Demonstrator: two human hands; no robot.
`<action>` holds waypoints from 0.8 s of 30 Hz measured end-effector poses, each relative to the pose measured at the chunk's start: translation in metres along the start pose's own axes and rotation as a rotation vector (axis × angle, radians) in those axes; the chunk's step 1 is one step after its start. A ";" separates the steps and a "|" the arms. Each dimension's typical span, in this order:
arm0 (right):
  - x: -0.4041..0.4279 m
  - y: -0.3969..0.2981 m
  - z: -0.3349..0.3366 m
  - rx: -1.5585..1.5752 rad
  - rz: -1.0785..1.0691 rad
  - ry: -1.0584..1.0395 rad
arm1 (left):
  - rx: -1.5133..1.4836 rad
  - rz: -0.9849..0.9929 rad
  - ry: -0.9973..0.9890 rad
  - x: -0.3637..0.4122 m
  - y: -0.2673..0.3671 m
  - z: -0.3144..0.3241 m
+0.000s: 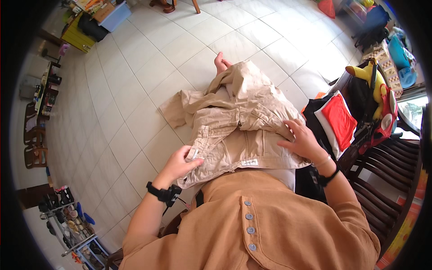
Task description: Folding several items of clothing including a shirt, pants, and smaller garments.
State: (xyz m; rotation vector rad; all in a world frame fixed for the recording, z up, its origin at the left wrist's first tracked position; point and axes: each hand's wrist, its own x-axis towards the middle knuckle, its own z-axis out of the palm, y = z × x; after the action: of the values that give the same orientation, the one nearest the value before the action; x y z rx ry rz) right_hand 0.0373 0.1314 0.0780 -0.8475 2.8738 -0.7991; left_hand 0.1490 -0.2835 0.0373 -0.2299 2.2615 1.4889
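Note:
A pair of beige trousers (249, 101) lies spread over my lap, its waistband towards me and the legs hanging off beyond my knees. A white label (249, 162) with writing shows inside the waistband. At the left end of the waist, my left hand (180, 163) grips the fabric between thumb and fingers, beside a small white tag (195, 154). My right hand (300, 140) rests on the right side of the trousers near a pocket, fingers spread; whether it pinches any cloth is unclear. The cloth is creased, and part of one leg is bunched.
To my right, a dark wooden slatted bench (381, 182) holds folded red (339, 118) and black clothes. A yellow plush toy (376, 84) sits beyond them. A shoe rack (72, 222) stands at lower left on the tiled floor (135, 77). A blue plastic bin (116, 17) is at far left.

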 end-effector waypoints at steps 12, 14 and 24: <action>-0.023 -0.049 0.024 0.081 -0.339 -0.487 | 0.265 0.323 -0.146 -0.013 0.024 0.045; -0.026 -0.050 0.026 0.052 -0.315 -0.427 | 0.412 0.275 -0.264 -0.010 0.029 0.048; -0.007 -0.075 0.055 -0.148 -0.426 -0.364 | 0.175 0.379 0.049 0.016 0.067 0.059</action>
State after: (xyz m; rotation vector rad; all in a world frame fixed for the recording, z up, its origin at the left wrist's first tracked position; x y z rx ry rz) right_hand 0.0905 0.0556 0.0657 -1.4809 2.4825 -0.3952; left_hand 0.1257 -0.2006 0.0667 0.2301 2.5623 1.4566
